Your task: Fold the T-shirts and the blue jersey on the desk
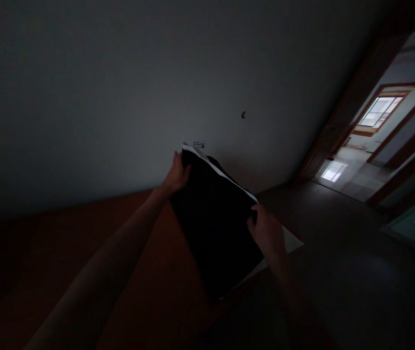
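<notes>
A black piece of fabric (218,218) with a white upper edge hangs between my hands; its exact kind is too dark to make out. My left hand (178,175) grips the upper left corner, fingers closed on the cloth. At the upper right corner, my right hand (266,226) pinches the fabric just below the white strip. The lower part of the cloth reaches down over a reddish-brown surface (171,272). Behind my right hand shows a pale flat sheet or cloth (292,240), partly hidden by the hand and the black fabric.
A grey wall (120,87) rises behind the surface, with a small label (199,144) and a dark round spot (243,115) on it. To the right, beyond the grey floor (353,267), a wooden-framed doorway (338,131) opens on a brighter room with a window (380,112).
</notes>
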`<state>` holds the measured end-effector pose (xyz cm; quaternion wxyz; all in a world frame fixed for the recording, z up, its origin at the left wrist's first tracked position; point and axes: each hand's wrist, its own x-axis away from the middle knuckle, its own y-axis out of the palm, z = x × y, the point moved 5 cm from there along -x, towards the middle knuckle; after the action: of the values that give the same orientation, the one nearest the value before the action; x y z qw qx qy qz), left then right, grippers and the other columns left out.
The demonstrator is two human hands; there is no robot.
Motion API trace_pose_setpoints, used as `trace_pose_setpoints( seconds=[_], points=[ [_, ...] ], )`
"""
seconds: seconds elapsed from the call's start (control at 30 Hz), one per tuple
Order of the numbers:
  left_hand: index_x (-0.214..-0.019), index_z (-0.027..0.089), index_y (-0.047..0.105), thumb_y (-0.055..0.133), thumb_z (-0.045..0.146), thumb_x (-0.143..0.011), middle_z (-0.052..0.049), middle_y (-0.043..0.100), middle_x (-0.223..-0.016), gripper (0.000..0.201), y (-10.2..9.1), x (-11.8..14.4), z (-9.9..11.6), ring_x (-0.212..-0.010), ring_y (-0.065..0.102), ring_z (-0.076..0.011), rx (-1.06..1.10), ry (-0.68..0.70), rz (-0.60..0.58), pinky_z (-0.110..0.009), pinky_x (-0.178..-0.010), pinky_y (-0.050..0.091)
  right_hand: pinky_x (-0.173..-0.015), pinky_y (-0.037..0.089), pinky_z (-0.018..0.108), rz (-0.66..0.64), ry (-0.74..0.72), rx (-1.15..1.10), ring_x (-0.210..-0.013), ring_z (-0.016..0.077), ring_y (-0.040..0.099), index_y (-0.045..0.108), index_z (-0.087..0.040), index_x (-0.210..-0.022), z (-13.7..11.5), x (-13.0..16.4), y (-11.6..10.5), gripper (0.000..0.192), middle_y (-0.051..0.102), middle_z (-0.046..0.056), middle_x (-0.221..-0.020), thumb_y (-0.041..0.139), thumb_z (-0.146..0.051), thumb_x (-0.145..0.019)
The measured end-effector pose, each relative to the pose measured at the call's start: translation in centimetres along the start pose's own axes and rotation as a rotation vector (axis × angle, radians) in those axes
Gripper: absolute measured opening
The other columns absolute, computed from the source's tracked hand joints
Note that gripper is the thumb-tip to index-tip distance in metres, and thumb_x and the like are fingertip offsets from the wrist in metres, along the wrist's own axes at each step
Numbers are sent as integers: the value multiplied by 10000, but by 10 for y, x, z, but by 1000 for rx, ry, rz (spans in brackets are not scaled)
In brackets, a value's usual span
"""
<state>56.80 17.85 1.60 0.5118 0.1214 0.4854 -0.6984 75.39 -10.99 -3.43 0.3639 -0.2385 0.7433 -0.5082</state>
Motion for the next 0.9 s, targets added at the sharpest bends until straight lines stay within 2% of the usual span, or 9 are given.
trace_pose_setpoints(
  seconds=[0.07,0.13,0.23,0.37,0.53,0.6,0.67,0.8,0.9],
  points=[
    [-1434,51,368,433,426,-986,-275,302,-1605,588,35,18,16,-1504,304,-347,-51,105,-212,-528,-1182,337,-806,514,388,-103,124,167,-1026,313,677,624,-167,-1259,27,-3,18,359,671,185,-1115,526,-246,-923],
    [-1396,97,456,408,425,-1001,-226,322,-1616,516,56,57,21,-1507,310,-321,-120,182,-446,-488,-1197,332,-795,514,396,-160,148,266,-1075,338,649,632,-160,-1272,46,3,40,372,637,204,-1169,535,-290,-937],
    [-1351,167,544,410,442,-1007,-179,322,-1632,460,55,132,2,-1419,463,-311,-220,153,-633,-477,-1160,396,-820,508,402,-165,60,284,-1106,328,619,628,-168,-1299,54,20,78,389,623,192,-1211,511,-320,-961],
    [-1341,190,578,392,430,-1019,-163,504,-1516,443,-2,230,-45,-1367,516,-318,-340,20,-601,-510,-1145,413,-833,498,458,-36,-14,296,-1126,343,591,643,-169,-1301,56,42,110,403,609,202,-1270,403,-295,-1003],
    [-1179,217,644,398,363,-1010,-116,690,-1214,332,-115,314,-85,-1121,660,-248,-337,-161,-290,-425,-1010,535,-825,501,507,32,-44,281,-1104,367,598,665,-146,-1237,50,38,124,381,609,218,-1260,437,-272,-958],
    [-1123,211,650,421,359,-988,-123,697,-1138,304,-151,335,-88,-1059,667,-255,-351,-246,-177,-428,-965,551,-840,505,498,66,-160,180,-1110,353,599,658,-156,-1224,24,29,128,372,607,203,-1277,459,-281,-936],
    [-1031,207,656,441,371,-969,-126,698,-1048,278,-172,350,-88,-971,667,-257,-342,-337,-125,-429,-907,560,-862,506,459,88,-346,16,-1101,318,609,665,-176,-1182,-24,28,135,348,627,175,-1253,457,-305,-935],
    [-987,203,630,511,432,-931,-93,693,-951,263,-187,368,-93,-852,656,-222,-115,-570,-22,-377,-813,559,-847,506,405,-14,-693,-258,-983,271,659,685,-208,-1047,-147,66,156,291,703,121,-1071,431,-307,-945],
    [-1035,198,610,591,484,-864,-57,684,-927,334,-196,377,-107,-836,651,-200,168,-721,241,-335,-785,551,-844,501,415,-136,-886,-375,-940,275,684,680,-253,-1015,-229,109,170,264,738,85,-1011,428,-251,-936]
  ],
)
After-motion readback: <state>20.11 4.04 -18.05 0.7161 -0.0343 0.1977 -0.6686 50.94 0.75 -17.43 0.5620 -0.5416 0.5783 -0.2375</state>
